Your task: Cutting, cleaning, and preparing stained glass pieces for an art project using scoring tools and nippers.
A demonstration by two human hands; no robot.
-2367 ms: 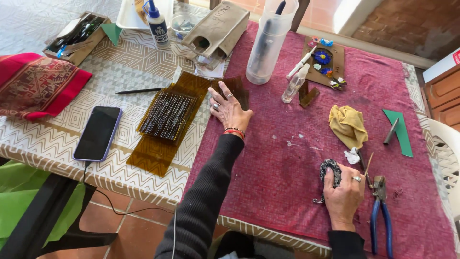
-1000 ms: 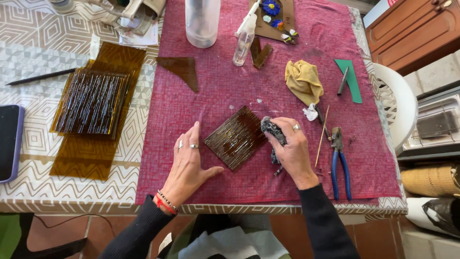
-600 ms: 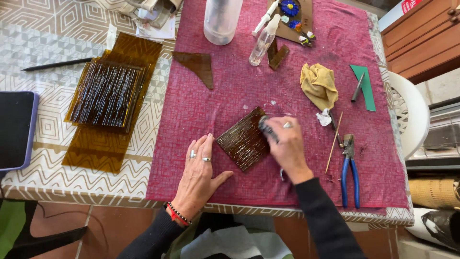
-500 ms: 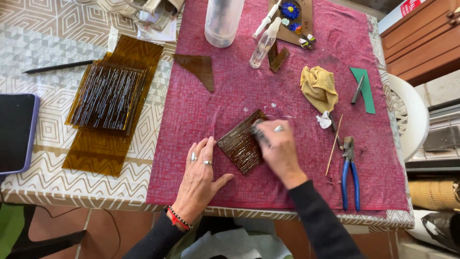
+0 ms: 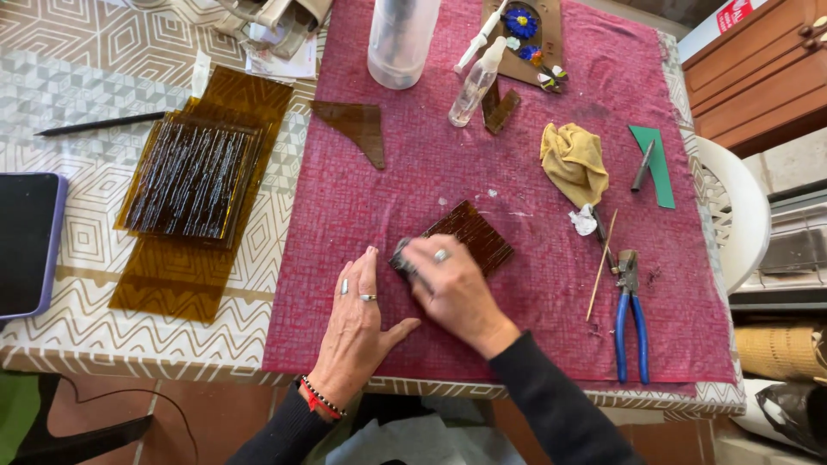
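Head view, read left to right.

Far left edge: dark phone (image 5: 24, 243) lying flat on the patterned tabletop (image 5: 95, 60). Above it, a thin black pencil (image 5: 99, 123). Next: stack of ribbed amber glass sheets (image 5: 194, 176) resting on a larger amber sheet (image 5: 185, 280).

Red cloth (image 5: 517, 164) covers the middle and right of the tabletop. Near its upper left, a triangular amber offcut (image 5: 353, 127). At top, a clear plastic bottle (image 5: 401, 39) and a small spray bottle (image 5: 475, 84).

Left hand (image 5: 357, 323): flat on the cloth, palm down, fingers (image 5: 369, 267) straight and close together, thumb out to the right; rings on two fingers, bead bracelet at the wrist. Fingertips just beside the glass piece; whether they touch it, cannot tell.

Right hand (image 5: 452, 288): fingers curled and pressed together around a small dark grey pad (image 5: 401, 257), pinching it against the near-left corner of the glass piece.

Glass piece (image 5: 472, 237): dark amber, roughly square, turned diamond-wise, flat on the cloth at centre, partly under the right hand.

Further right: crumpled yellow rag (image 5: 575, 162), white scrap (image 5: 583, 221), thin wooden stick (image 5: 601, 265), blue-handled pliers (image 5: 631, 314). Upper right: green strip (image 5: 656, 168) with a grey tool (image 5: 642, 165) across it. A white chair (image 5: 739, 215) stands beyond the tabletop's right edge.
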